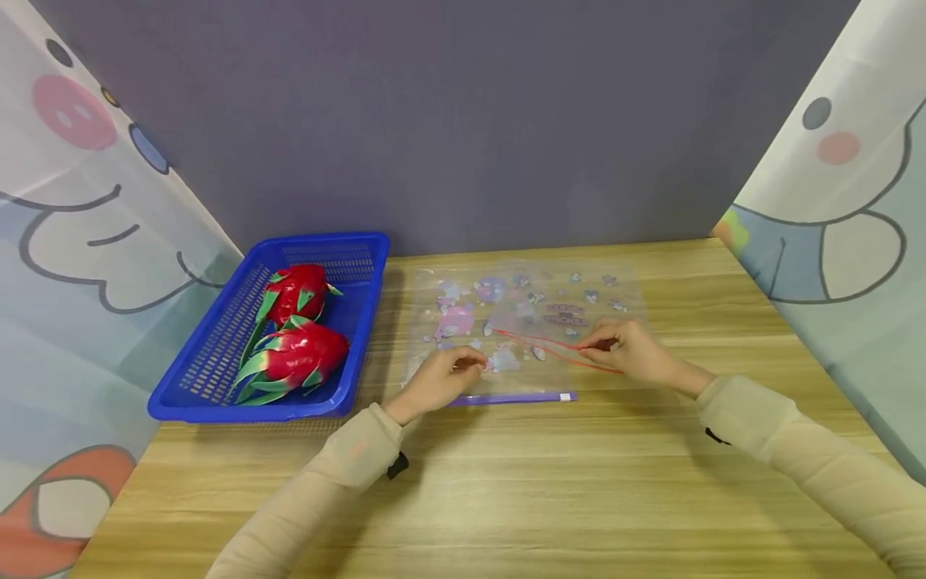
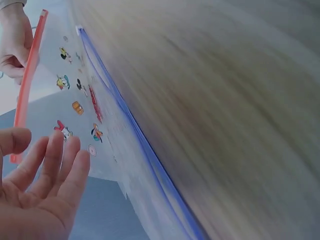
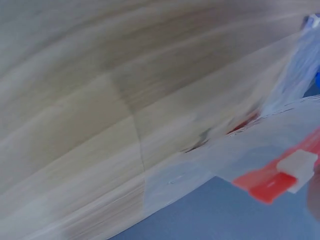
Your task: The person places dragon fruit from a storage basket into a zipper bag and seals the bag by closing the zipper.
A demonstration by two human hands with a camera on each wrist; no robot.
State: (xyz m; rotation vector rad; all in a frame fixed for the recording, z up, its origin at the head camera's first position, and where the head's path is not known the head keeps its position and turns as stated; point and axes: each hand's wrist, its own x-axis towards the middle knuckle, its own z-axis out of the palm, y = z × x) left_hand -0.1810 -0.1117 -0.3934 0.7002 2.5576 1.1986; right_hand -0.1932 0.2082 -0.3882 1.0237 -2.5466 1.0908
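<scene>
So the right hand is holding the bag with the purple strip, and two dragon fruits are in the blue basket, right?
Not quite: the right hand holds the bag with the red strip, as the head view shows. Two dragon fruits are indeed in the blue basket.

1. Two short lines of lettering (image 1: 564,314) are showing on a clear bag (image 1: 596,334), staying too blurred to read.
2. From the left wrist, this lettering is slanting too steeply to read.

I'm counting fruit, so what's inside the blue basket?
The basket holds a rear dragon fruit and a front dragon fruit. What lies directly beneath them is covered and cannot be seen.
</scene>
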